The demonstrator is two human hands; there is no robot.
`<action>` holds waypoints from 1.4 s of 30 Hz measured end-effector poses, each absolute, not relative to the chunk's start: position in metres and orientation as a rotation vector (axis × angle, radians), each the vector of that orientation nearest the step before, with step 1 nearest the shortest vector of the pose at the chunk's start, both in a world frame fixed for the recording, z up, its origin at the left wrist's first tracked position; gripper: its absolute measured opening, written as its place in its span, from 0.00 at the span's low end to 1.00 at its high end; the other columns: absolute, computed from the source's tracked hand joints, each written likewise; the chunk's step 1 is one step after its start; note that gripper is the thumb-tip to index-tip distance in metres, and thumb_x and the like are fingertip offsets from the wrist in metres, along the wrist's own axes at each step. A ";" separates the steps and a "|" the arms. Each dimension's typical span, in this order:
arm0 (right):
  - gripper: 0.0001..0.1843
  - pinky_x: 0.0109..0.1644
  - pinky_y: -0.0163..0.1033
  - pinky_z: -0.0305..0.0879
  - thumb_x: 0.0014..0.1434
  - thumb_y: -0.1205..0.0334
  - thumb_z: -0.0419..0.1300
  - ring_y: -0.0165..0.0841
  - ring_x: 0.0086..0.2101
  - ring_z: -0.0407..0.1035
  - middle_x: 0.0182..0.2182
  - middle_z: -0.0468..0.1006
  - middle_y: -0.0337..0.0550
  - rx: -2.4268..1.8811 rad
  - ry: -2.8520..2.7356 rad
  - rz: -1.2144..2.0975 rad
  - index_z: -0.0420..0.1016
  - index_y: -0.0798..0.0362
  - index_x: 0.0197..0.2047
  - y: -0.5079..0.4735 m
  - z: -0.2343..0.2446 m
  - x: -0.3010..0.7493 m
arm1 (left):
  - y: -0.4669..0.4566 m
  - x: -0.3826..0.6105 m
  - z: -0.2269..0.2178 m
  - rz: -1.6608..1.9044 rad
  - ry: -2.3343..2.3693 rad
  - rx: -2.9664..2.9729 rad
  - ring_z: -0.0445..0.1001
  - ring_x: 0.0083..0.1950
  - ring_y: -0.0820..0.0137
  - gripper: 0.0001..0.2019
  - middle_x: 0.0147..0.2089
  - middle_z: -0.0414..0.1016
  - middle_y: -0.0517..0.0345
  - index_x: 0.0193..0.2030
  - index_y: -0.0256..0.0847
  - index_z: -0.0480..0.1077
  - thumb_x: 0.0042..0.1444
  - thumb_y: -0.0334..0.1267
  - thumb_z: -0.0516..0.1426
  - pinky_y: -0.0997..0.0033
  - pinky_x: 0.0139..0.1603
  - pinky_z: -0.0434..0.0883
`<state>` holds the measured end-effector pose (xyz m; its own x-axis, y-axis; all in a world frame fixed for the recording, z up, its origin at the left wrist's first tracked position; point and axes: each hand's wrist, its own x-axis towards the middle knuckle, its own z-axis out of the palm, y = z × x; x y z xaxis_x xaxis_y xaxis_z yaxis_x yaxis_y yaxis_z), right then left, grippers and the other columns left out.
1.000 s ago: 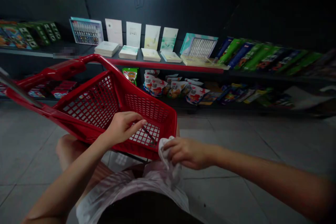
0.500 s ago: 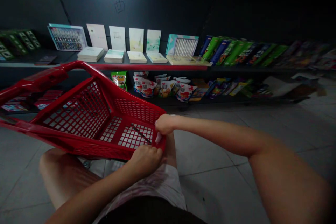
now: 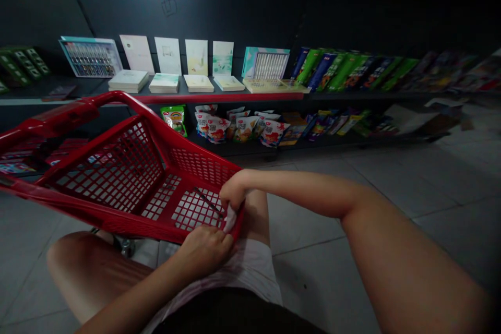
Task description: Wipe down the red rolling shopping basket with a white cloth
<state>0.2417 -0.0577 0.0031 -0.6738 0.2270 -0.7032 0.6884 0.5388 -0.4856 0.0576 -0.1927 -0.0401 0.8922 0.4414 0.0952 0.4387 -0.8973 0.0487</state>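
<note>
right hand clutches crumpled pale cloth; left hand curls tightly over glossy red latticed cart.

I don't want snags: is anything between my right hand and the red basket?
Only the white cloth in your right hand; the dark stick lies to one side, on the floor of the red basket.

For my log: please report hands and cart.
Left hand closed over rim of red cart. Right hand holding pale cloth inside. Dark stick lying in cart, near cloth.
</note>
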 end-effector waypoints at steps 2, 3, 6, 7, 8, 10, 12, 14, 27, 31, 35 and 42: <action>0.18 0.35 0.31 0.63 0.45 0.74 0.55 0.28 0.30 0.70 0.29 0.79 0.36 0.755 2.243 -1.155 0.79 0.60 0.40 -0.050 0.022 0.252 | -0.192 0.047 -0.041 0.151 0.701 3.043 0.76 0.29 0.66 0.15 0.28 0.77 0.54 0.32 0.38 0.70 0.65 0.41 0.47 0.68 0.29 0.69; 0.20 0.36 0.31 0.65 0.46 0.74 0.54 0.29 0.31 0.71 0.30 0.79 0.37 0.832 2.327 -1.210 0.79 0.60 0.42 -0.046 0.030 0.259 | -0.191 0.041 -0.042 0.140 0.697 3.052 0.76 0.28 0.66 0.16 0.28 0.77 0.54 0.32 0.38 0.70 0.65 0.41 0.47 0.68 0.29 0.69; 0.22 0.47 0.36 0.67 0.51 0.74 0.51 0.32 0.41 0.73 0.40 0.80 0.42 1.412 2.890 -1.072 0.77 0.59 0.47 -0.037 0.036 0.278 | -0.187 0.023 -0.041 0.084 0.684 3.068 0.75 0.27 0.67 0.17 0.27 0.76 0.54 0.31 0.39 0.71 0.65 0.43 0.47 0.69 0.28 0.68; 0.23 0.53 0.38 0.65 0.52 0.74 0.50 0.34 0.46 0.72 0.45 0.79 0.44 1.574 3.097 -0.902 0.76 0.58 0.50 -0.037 0.030 0.279 | -0.186 0.017 -0.040 0.062 0.686 3.064 0.75 0.28 0.67 0.17 0.27 0.76 0.55 0.32 0.39 0.71 0.65 0.44 0.47 0.69 0.29 0.68; 0.23 0.58 0.40 0.62 0.54 0.74 0.50 0.34 0.50 0.70 0.49 0.77 0.45 1.609 3.267 -0.726 0.75 0.58 0.51 -0.037 0.019 0.278 | -0.186 0.010 -0.038 0.036 0.690 3.056 0.75 0.28 0.67 0.17 0.27 0.77 0.55 0.32 0.39 0.71 0.65 0.45 0.47 0.69 0.29 0.68; 0.23 0.64 0.43 0.56 0.54 0.75 0.51 0.35 0.58 0.64 0.53 0.75 0.45 1.317 3.435 -0.482 0.76 0.55 0.50 -0.040 -0.008 0.268 | -0.186 -0.003 -0.031 -0.033 0.705 3.021 0.76 0.29 0.67 0.17 0.28 0.77 0.55 0.33 0.40 0.71 0.65 0.46 0.47 0.68 0.30 0.69; 0.21 0.66 0.45 0.54 0.54 0.75 0.52 0.36 0.61 0.60 0.53 0.76 0.43 0.938 3.398 -0.331 0.78 0.53 0.47 -0.041 -0.033 0.251 | -0.190 -0.013 -0.021 -0.125 0.743 2.956 0.76 0.31 0.66 0.18 0.29 0.77 0.55 0.33 0.41 0.71 0.65 0.47 0.46 0.68 0.32 0.70; 0.20 0.68 0.45 0.52 0.54 0.74 0.54 0.37 0.63 0.57 0.53 0.76 0.42 0.809 3.361 -0.195 0.79 0.53 0.47 -0.034 -0.046 0.233 | -0.195 -0.016 -0.010 -0.218 0.861 2.871 0.77 0.33 0.64 0.19 0.31 0.78 0.54 0.35 0.41 0.71 0.65 0.49 0.46 0.66 0.34 0.71; 0.14 0.59 0.44 0.60 0.60 0.71 0.53 0.40 0.54 0.64 0.45 0.78 0.51 0.951 3.238 0.137 0.79 0.59 0.43 0.098 -0.007 0.119 | -0.184 0.062 -0.025 -0.298 1.507 2.551 0.80 0.34 0.52 0.11 0.34 0.78 0.42 0.44 0.32 0.69 0.62 0.36 0.49 0.55 0.32 0.74; 0.13 0.50 0.43 0.63 0.60 0.69 0.53 0.40 0.47 0.66 0.40 0.78 0.52 0.900 3.187 0.174 0.79 0.58 0.39 0.081 -0.014 0.146 | -0.179 0.055 -0.034 -0.294 1.394 2.627 0.80 0.32 0.53 0.12 0.31 0.78 0.43 0.43 0.32 0.68 0.57 0.24 0.47 0.57 0.29 0.74; 0.13 0.50 0.40 0.61 0.57 0.70 0.53 0.37 0.47 0.66 0.39 0.78 0.48 0.877 3.181 0.086 0.79 0.55 0.39 0.045 -0.020 0.187 | -0.178 0.050 -0.029 -0.333 1.292 2.635 0.80 0.33 0.54 0.11 0.32 0.78 0.44 0.43 0.33 0.68 0.55 0.26 0.49 0.56 0.31 0.75; 0.17 0.54 0.44 0.55 0.55 0.71 0.53 0.36 0.49 0.68 0.41 0.80 0.43 0.869 3.258 -0.159 0.79 0.51 0.43 0.006 -0.021 0.235 | -0.179 0.026 -0.023 -0.390 1.140 2.665 0.80 0.33 0.55 0.08 0.32 0.79 0.47 0.42 0.35 0.70 0.60 0.34 0.52 0.59 0.32 0.76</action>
<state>0.2352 0.0061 -0.0213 -0.8420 0.5009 0.2004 0.4791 0.8650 -0.1492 0.0264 -0.1787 -0.0232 0.6645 0.6734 -0.3239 0.7307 -0.6763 0.0930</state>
